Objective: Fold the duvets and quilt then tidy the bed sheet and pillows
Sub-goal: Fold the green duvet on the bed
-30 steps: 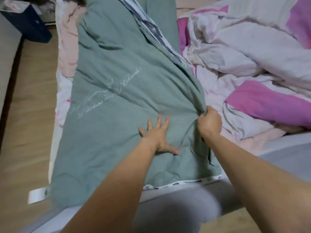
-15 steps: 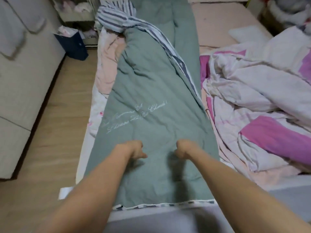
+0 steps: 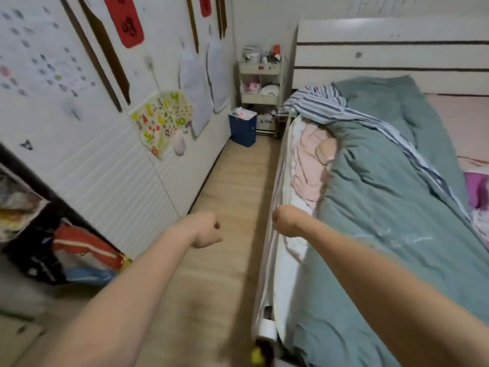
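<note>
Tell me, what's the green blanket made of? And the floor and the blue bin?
The green blanket looks like soft, matte padded cloth, likely cotton: it wrinkles and puffs. The floor looks like smooth light wood planks or laminate; faint grain lines show, but I can't tell which. The blue bin has flat, straight sides, so maybe plastic or stiff card; it is too blurry to be sure.

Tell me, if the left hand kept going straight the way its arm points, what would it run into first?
Probably nothing soon. The left hand, fingers curled and holding nothing, hangs over the wooden floor beside the bed. Along its line, the blue bin by the far wall looks first, though depth is hard to judge.
</note>
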Demonstrator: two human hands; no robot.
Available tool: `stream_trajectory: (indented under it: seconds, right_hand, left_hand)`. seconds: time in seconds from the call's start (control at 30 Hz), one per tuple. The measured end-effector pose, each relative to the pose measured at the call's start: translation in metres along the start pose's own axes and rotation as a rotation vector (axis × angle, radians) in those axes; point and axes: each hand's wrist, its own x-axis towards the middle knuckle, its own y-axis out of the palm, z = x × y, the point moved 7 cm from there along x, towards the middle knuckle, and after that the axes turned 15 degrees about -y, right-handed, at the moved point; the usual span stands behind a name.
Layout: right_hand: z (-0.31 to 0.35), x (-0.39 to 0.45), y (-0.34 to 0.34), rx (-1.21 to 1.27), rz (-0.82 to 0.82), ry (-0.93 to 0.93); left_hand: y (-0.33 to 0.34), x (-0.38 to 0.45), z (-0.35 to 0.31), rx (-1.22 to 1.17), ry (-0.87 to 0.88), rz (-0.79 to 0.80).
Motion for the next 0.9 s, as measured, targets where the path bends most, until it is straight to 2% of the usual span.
stream_trajectory:
  seconds: [0.13,0.23,0.4,0.63,0.9]
  right_hand:
    - [0.06,0.047,-0.014,0.015,-0.016,-0.008]
    - [0.068,0.073,-0.032,0.041,-0.057,0.046]
    - [0.034,0.114,-0.067,0.106,-0.15,0.172]
    - [-0.026,0.241,-0.129,0.203,-0.252,0.26]
    - [-0.09,0.382,-0.209,0.259,-0.245,0.331]
  left_hand:
    - [-0.032,0.029,0.098,0.006,-0.031,-0.033]
    - [-0.056,0.066,0.128,0.02,-0.006,-0.053]
    - [-0.093,0.149,0.116,0.107,0.109,-0.109]
    - [-0.175,0.296,0.081,0.157,0.211,-0.118]
    - [-0.274,0.481,0.07,0.238,0.237,-0.075]
